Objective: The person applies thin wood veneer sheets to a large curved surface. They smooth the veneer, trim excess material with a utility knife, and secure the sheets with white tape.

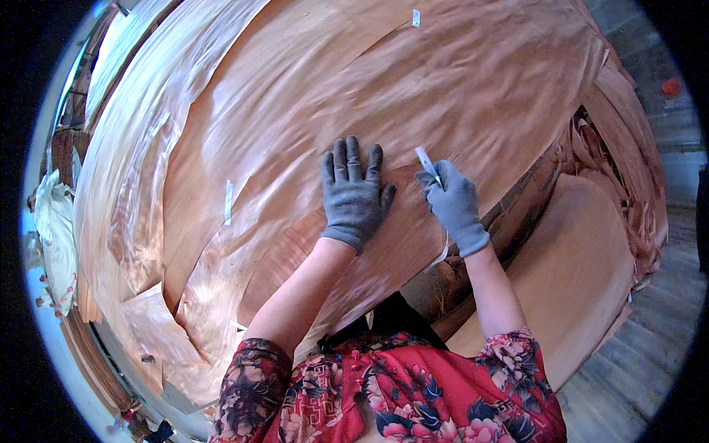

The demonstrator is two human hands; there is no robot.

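Left hand (354,193), grey-gloved, lies flat with fingers spread on a darker veneer piece (384,251) atop the large veneer sheet (413,96). Right hand (454,207) (also gloved) is closed around a thin pale blade (427,164), possibly a knife, its tip at the piece's edge. A tape strip (228,201) lies well left.

blade tip (425,156) blurred, stack base hidden

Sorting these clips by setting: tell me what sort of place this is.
Probably a wood veneer or plywood workshop. Thin veneer sheets lie stacked in layers, patched with small tape strips. The gloved left hand presses a sheet flat; the right hand holds a small blade.
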